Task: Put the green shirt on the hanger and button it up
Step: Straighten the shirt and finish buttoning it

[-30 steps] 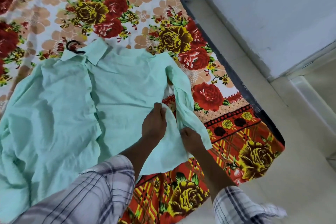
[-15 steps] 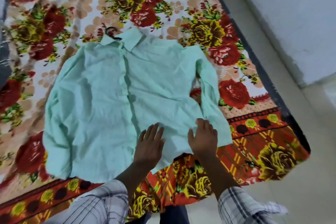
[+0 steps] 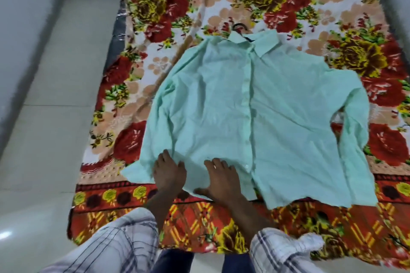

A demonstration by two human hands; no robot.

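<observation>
We are looking down over a pale tiled floor on the left, with the dark edge of a mat beside it. A floral blanket of red and yellow blooms is covering the mat, and the green shirt is lying flat on it, front up, collar far and hem near. Its left sleeve is running down along the body to a cuff near the blanket's patterned border. Our left hand is resting palm down on the near left corner of the shirt, fingers straight and close together, gripping nothing. Just right of it, our right hand is pressing flat on the hem, fingers spread apart, thumb pointing left, a ring showing on one finger. Right of that hand a white button is sitting on the front strip, which is running straight up to the collar. At the far end the black hook of the hanger is poking out above the collar, the rest hidden under the cloth. A dark strip is showing inside the collar; any writing on it is too small to read. The right sleeve is bending outward and back down, with a gap of blanket showing between it and the body.
</observation>
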